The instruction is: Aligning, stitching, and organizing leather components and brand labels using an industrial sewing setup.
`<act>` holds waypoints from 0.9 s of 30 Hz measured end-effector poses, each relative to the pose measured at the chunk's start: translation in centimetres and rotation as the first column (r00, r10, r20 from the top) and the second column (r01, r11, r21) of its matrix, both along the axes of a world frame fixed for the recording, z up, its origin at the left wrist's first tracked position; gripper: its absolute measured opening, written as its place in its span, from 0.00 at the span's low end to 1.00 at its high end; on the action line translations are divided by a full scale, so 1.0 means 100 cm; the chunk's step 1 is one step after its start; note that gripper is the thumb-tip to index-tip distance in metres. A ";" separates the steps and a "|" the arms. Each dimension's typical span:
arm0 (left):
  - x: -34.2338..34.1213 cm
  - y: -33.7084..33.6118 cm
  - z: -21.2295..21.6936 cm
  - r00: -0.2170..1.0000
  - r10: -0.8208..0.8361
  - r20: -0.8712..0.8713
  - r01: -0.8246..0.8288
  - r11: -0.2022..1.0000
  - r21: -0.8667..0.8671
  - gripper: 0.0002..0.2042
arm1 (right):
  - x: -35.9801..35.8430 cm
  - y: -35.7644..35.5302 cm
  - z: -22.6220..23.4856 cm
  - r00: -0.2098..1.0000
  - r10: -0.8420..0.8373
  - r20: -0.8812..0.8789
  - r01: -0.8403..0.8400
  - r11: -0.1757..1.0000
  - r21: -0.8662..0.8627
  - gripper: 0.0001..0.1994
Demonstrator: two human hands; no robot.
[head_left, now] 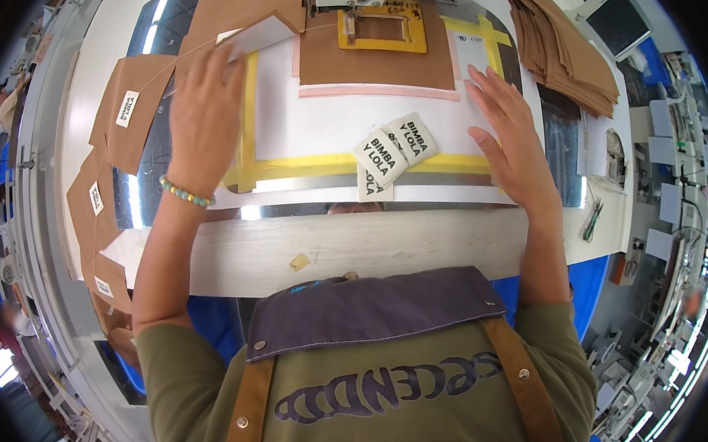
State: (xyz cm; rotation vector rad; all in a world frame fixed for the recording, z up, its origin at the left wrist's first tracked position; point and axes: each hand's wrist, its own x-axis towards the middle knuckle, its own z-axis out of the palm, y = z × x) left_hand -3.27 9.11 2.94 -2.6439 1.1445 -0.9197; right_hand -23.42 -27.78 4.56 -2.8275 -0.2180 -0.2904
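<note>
Three small white printed fabric labels [393,152] lie loose at centre; four tan leather pieces with sewn labels [124,113] trail at nine o'clock (chained by thread); one stack of tan pieces [562,46] at two o'clock.

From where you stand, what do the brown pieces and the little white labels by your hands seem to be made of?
The brown pieces look like thin leather or leather-like sheet: matte, tan, clean-cut edges, lying flat; I can't tell which. The white labels look like woven or printed fabric, soft-edged and slightly curled. The yellow frame on the brown panel seems rigid plastic, glossy.
</note>
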 end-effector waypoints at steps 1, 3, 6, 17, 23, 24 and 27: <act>-0.011 -0.008 0.000 0.986 -0.115 -0.120 0.111 0.993 -0.042 0.19 | 0.000 0.000 -0.001 1.000 -0.005 -0.002 0.005 1.000 0.003 0.29; -0.031 -0.022 -0.002 0.945 -0.232 -0.233 0.214 0.972 -0.099 0.23 | 0.008 0.000 -0.005 0.998 0.053 0.012 -0.053 0.999 -0.007 0.30; -0.043 -0.036 -0.015 0.861 -0.313 -0.402 0.263 0.949 -0.175 0.33 | 0.018 0.010 -0.014 0.998 0.067 -0.005 -0.068 0.997 -0.031 0.32; -0.040 -0.027 -0.025 0.819 -0.281 -0.501 0.164 0.950 -0.264 0.31 | 0.016 0.005 -0.034 0.997 0.043 0.064 -0.046 0.998 0.044 0.33; -0.041 -0.028 -0.023 0.825 -0.303 -0.476 0.183 0.942 -0.282 0.29 | 0.015 -0.001 -0.033 0.998 0.043 0.050 -0.051 0.986 0.159 0.32; -0.041 -0.028 -0.023 0.831 -0.308 -0.464 0.191 0.940 -0.282 0.28 | 0.015 -0.001 -0.033 0.998 0.050 0.045 -0.058 0.980 0.190 0.31; -0.039 -0.027 -0.024 0.822 -0.352 -0.447 0.189 0.910 -0.369 0.31 | 0.015 -0.001 -0.031 0.997 0.030 0.068 -0.050 0.951 0.306 0.30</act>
